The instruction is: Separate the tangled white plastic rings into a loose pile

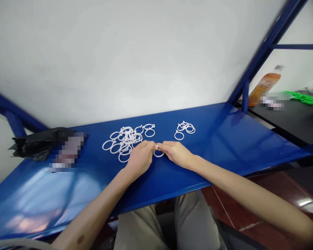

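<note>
My left hand (141, 158) and my right hand (176, 153) meet fingertip to fingertip over the blue table (224, 139). Both pinch the same white plastic ring (159, 153), which hangs between them just above the table top. A loose pile of white rings (125, 139) lies directly behind my left hand. A smaller cluster of white rings (185, 128) lies behind my right hand, a little apart from it.
A black bag (33, 144) sits at the table's left end beside a blurred patch. A blue frame post (261, 55) rises at the right. Beyond it, a black surface holds an orange drink bottle (266, 85) and green items (305, 98).
</note>
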`<state>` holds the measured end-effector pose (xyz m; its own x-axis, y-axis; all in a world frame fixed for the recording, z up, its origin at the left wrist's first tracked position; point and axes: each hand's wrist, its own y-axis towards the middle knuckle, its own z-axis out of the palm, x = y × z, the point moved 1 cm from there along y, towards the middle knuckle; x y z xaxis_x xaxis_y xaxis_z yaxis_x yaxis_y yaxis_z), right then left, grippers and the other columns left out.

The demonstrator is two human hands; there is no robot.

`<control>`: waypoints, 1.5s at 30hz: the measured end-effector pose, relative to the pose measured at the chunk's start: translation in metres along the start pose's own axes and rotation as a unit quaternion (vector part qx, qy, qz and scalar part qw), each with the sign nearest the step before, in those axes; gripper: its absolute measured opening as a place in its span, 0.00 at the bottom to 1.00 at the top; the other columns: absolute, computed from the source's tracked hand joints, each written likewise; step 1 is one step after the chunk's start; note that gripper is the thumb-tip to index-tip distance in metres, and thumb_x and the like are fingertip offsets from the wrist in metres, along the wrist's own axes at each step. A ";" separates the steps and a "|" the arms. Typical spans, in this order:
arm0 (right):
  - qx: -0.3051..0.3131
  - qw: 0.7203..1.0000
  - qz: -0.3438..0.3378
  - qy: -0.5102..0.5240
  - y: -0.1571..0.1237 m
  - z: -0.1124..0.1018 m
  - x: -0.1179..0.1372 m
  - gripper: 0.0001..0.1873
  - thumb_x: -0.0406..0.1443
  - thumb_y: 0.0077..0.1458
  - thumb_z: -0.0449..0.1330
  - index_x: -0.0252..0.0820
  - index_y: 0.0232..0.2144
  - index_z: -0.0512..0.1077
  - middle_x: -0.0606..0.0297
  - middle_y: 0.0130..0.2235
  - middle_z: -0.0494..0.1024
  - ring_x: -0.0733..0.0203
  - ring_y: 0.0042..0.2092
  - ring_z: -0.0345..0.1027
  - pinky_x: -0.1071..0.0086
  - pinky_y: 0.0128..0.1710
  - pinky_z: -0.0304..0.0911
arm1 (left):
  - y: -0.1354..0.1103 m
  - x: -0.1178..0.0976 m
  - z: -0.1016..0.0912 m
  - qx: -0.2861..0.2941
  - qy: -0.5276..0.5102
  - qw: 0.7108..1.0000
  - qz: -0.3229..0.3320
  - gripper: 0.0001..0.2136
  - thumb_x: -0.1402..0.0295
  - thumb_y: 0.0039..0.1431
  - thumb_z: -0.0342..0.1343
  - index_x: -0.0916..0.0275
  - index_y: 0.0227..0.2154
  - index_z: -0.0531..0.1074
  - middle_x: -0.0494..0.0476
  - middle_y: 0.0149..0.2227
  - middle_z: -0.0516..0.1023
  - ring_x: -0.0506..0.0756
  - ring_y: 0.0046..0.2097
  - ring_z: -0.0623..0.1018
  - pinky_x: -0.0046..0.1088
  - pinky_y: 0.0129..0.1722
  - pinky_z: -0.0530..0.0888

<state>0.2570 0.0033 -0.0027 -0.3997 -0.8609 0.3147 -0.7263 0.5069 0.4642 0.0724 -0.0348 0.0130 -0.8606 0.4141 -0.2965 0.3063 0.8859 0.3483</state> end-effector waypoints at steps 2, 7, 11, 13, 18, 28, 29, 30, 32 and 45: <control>-0.005 1.000 -0.010 -0.018 -0.001 -0.001 0.000 0.14 0.29 0.68 0.49 0.38 0.48 0.72 0.63 0.31 0.73 0.63 0.31 0.65 0.71 0.33 0.60 | 0.000 -0.004 0.001 -0.005 0.022 1.000 0.010 0.11 0.75 0.66 0.44 0.59 0.29 0.66 0.53 0.29 0.73 0.53 0.32 0.73 0.29 0.33 0.66; 0.012 0.996 -0.039 -0.080 -0.003 -0.003 -0.001 0.17 0.26 0.66 0.47 0.36 0.51 0.72 0.64 0.30 0.71 0.62 0.31 0.62 0.70 0.32 0.59 | 0.000 -0.010 0.003 0.006 0.059 0.998 0.007 0.10 0.74 0.67 0.45 0.59 0.31 0.68 0.55 0.32 0.76 0.55 0.35 0.76 0.30 0.35 0.68; 0.019 0.997 -0.011 -0.073 0.002 -0.003 -0.003 0.18 0.27 0.67 0.48 0.38 0.52 0.72 0.63 0.32 0.71 0.61 0.32 0.64 0.71 0.32 0.60 | 0.004 -0.006 0.001 0.015 0.053 0.998 0.015 0.12 0.70 0.70 0.43 0.60 0.33 0.70 0.56 0.33 0.77 0.56 0.36 0.75 0.32 0.36 0.69; -0.004 0.999 0.020 -0.045 0.006 -0.006 -0.007 0.17 0.29 0.68 0.48 0.42 0.53 0.71 0.62 0.36 0.72 0.62 0.35 0.66 0.72 0.34 0.62 | 0.008 -0.002 -0.001 -0.003 0.035 0.999 0.017 0.15 0.66 0.72 0.40 0.60 0.36 0.71 0.56 0.35 0.77 0.56 0.38 0.75 0.33 0.39 0.71; -0.119 0.979 0.144 -0.078 0.002 -0.027 -0.045 0.15 0.34 0.69 0.50 0.44 0.51 0.73 0.58 0.44 0.70 0.62 0.35 0.65 0.69 0.37 0.65 | 0.013 0.016 0.005 -0.067 0.072 0.995 0.010 0.17 0.62 0.71 0.43 0.60 0.52 0.73 0.63 0.52 0.77 0.63 0.55 0.71 0.47 0.56 0.68; -0.086 0.974 0.207 -0.034 -0.021 -0.068 -0.093 0.06 0.28 0.57 0.61 0.42 0.31 0.76 0.64 0.35 0.78 0.58 0.39 0.68 0.65 0.42 0.63 | 0.009 0.019 0.003 -0.031 0.017 0.998 0.045 0.07 0.66 0.67 0.51 0.59 0.39 0.75 0.59 0.44 0.78 0.61 0.51 0.70 0.45 0.55 0.67; -0.070 0.975 0.206 -0.041 -0.020 -0.067 -0.092 0.07 0.27 0.57 0.61 0.42 0.31 0.77 0.63 0.35 0.78 0.58 0.40 0.68 0.65 0.43 0.63 | 0.009 0.018 0.003 -0.031 0.012 0.998 0.049 0.07 0.66 0.67 0.52 0.59 0.38 0.74 0.59 0.44 0.78 0.61 0.50 0.70 0.45 0.55 0.67; -0.057 0.976 0.207 -0.049 -0.020 -0.066 -0.091 0.07 0.27 0.57 0.61 0.42 0.31 0.77 0.62 0.36 0.78 0.57 0.40 0.68 0.65 0.43 0.62 | 0.009 0.018 0.002 -0.031 0.012 0.998 0.050 0.07 0.66 0.66 0.52 0.59 0.39 0.74 0.59 0.44 0.78 0.61 0.50 0.70 0.44 0.54 0.67; -0.046 0.974 0.213 -0.064 -0.019 -0.064 -0.090 0.08 0.27 0.58 0.61 0.41 0.32 0.78 0.60 0.37 0.77 0.57 0.41 0.67 0.64 0.43 0.63 | 0.009 0.019 0.003 -0.033 0.020 0.998 0.049 0.06 0.66 0.66 0.53 0.60 0.40 0.74 0.59 0.44 0.78 0.61 0.51 0.69 0.44 0.54 0.66; -0.143 0.978 0.140 -0.049 -0.009 -0.054 -0.065 0.08 0.32 0.64 0.58 0.43 0.40 0.78 0.59 0.39 0.77 0.55 0.43 0.69 0.61 0.45 0.66 | 0.008 0.011 -0.012 -0.065 -0.085 0.992 0.074 0.08 0.64 0.67 0.53 0.59 0.35 0.74 0.56 0.37 0.77 0.57 0.43 0.70 0.38 0.48 0.68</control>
<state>0.3198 0.0571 0.0174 -0.6221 -0.6792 0.3893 -0.3992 0.7030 0.5886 0.0607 -0.0257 0.0231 -0.7262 0.5765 -0.3745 0.3602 0.7831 0.5070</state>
